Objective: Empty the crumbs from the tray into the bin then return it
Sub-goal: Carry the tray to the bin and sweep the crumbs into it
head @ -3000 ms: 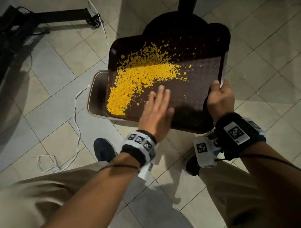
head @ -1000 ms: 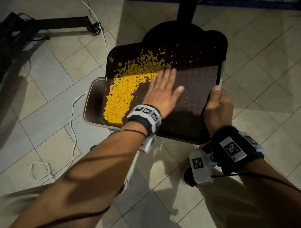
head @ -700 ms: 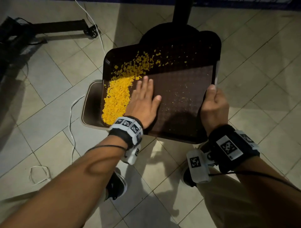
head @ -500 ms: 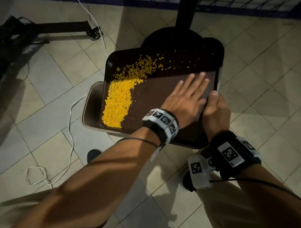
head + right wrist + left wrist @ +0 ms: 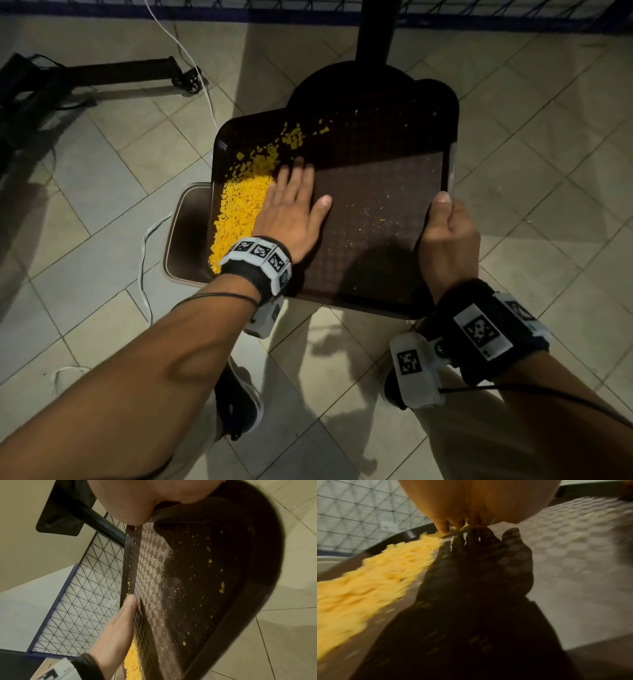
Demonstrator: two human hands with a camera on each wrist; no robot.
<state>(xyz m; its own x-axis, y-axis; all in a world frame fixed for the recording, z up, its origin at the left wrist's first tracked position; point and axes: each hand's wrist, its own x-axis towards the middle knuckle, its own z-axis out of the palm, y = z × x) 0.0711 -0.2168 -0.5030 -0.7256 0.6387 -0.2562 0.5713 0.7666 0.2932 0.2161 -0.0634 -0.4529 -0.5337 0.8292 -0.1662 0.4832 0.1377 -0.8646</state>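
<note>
The emptying looks about half done: the left hand [image 5: 291, 214], fingers flat on the tray [image 5: 383, 219], has the yellow crumbs [image 5: 239, 212] heaped along the tray's left edge, over the bin [image 5: 186, 233] below (none visibly inside it). The right hand [image 5: 448, 240] has its grip curled round the right rim. Tipping and returning remain. Beneath is a tiled floor [image 5: 102, 212], a mesh fence [image 5: 205, 5] behind.
</note>
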